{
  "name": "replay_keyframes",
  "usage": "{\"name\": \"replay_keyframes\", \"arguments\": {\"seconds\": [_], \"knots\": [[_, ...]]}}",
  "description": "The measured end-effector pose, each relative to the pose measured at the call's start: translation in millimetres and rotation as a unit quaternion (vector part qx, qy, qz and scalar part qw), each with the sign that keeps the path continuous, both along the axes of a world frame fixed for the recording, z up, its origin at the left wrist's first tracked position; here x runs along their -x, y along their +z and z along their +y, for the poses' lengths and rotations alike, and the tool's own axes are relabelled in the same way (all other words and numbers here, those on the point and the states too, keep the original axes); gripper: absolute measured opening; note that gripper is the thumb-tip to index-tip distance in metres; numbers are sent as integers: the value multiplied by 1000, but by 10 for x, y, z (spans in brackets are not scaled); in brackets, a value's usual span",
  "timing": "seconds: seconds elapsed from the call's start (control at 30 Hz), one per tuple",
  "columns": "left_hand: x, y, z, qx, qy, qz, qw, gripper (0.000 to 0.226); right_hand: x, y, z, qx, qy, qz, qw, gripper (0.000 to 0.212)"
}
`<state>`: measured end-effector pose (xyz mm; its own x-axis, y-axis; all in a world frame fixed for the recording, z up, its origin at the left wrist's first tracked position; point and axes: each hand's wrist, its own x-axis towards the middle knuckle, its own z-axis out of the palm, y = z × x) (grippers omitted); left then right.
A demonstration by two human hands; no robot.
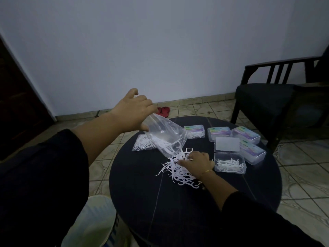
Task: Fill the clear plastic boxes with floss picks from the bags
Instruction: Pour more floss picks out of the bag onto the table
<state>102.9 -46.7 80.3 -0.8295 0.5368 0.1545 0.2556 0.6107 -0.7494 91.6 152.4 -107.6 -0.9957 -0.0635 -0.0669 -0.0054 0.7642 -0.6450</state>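
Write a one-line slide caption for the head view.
Left hand upends a clear bag, spilling floss picks onto the round table; right hand gathers them beside an open box.

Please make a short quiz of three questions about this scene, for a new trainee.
1. True or false: the left hand holds the clear bag tipped mouth down.
2. The open box holds: A) nothing B) some floss picks C) a red sandal.
3. What does the right hand rest on?

Key: 1 true; 2 B; 3 the loose pile of floss picks on the round table.
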Motion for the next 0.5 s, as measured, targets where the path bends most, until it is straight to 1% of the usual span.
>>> {"name": "replay_keyframes", "arguments": {"seconds": [0.03, 0.13, 0.17, 0.2, 0.23, 0.3, 0.4, 0.5], "knots": [[3, -1, -8, 1, 4, 1, 1000, 66, 1, -8, 6, 11, -6, 0, 1000, 41], [2, -3, -11, -5, 7, 2, 1000, 66, -15, 7, -16, 74, -10, 10, 997, 86], [0, -1, -10, -6, 5, 3, 1000, 66, -26, 32, -32, 85, 0, 16, 996, 94], [-3, 1, -9, -8, 2, 4, 1000, 66, -25, 49, -48, 87, 15, 21, 996, 95], [-4, 2, -10, -13, -2, 4, 1000, 66, -21, 69, -65, 79, 32, 24, 996, 90], [-11, 5, -12, -20, -7, 5, 1000, 67, -1, 93, -108, 54, 55, 20, 997, 72], [-20, 6, -36, -22, -6, 7, 1000, 67, 45, 81, -153, 52, 52, 25, 997, 45], [-14, 9, -93, -30, 3, 3, 1000, 65, 52, 40, -115, 74, 34, 17, 997, 20]]}}
